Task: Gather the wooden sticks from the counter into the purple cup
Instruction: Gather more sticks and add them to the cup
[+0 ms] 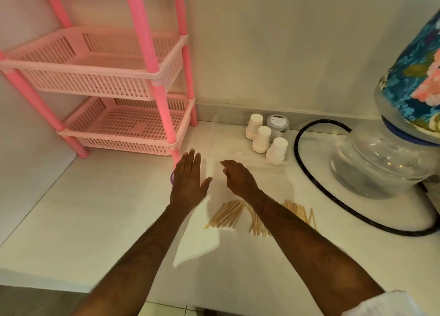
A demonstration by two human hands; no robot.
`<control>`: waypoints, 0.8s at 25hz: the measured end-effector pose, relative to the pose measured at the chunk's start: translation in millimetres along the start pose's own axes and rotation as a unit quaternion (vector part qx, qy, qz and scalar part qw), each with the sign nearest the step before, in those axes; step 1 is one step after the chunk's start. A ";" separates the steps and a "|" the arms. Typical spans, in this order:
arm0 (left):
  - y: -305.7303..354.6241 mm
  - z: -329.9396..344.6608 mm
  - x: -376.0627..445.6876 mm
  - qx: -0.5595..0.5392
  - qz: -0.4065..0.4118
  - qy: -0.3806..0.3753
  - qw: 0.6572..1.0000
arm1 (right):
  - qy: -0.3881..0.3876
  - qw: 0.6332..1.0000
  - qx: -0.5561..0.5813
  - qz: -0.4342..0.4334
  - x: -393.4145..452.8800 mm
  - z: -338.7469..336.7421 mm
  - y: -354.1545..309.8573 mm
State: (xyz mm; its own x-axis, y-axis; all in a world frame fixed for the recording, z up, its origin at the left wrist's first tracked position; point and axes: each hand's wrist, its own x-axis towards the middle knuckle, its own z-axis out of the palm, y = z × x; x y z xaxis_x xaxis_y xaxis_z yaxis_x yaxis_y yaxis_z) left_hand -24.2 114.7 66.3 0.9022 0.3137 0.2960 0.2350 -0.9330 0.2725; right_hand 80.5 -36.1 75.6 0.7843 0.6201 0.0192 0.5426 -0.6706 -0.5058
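Several pale wooden sticks [226, 214] lie in loose piles on the white counter [95, 220], partly hidden under my right forearm. More of them show to the right of that arm. My left hand [189, 181] is held flat and open above the counter, fingers spread, holding nothing. Only a sliver of the purple cup [172, 178] peeks out at the left edge of that hand; the rest is hidden behind it. My right hand [238, 177] hovers open beside the left one, beyond the sticks, with its fingers slightly curled and nothing in them.
A pink two-tier basket rack [107, 77] stands at the back left. Three upturned white paper cups [262, 138] and a grey-lidded jar [278, 124] sit in a clear tray. A water dispenser [385, 158] with a black hose [316, 180] fills the right side.
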 end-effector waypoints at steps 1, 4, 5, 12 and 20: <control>4.8 3.9 -1.9 -0.002 0.015 -0.002 1.000 | -0.001 1.000 -0.005 0.002 -3.7 -2.2 7.1; 18.8 13.3 -8.0 -0.021 0.045 -0.023 0.999 | -0.009 1.000 -0.019 0.012 -14.8 -2.4 22.8; 23.6 16.3 -10.6 -0.023 0.049 -0.031 0.998 | -0.015 0.999 -0.024 0.021 -17.7 -0.9 27.1; 48.1 37.6 -32.2 0.039 0.017 -0.158 0.987 | -0.118 0.984 -0.112 -0.076 -45.4 7.7 54.6; 58.3 48.4 -55.6 0.026 -0.051 -0.261 0.964 | -0.200 0.951 -0.186 -0.146 -54.6 19.8 59.0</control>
State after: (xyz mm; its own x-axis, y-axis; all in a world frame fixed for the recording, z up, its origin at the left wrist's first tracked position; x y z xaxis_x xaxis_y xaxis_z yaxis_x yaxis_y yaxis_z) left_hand -43.2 34.3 21.4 0.9292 0.2862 -0.2338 0.3382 -0.9138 0.2252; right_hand 63.7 -101.4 27.7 0.4467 0.8574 -0.2556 0.8468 -0.4974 -0.1883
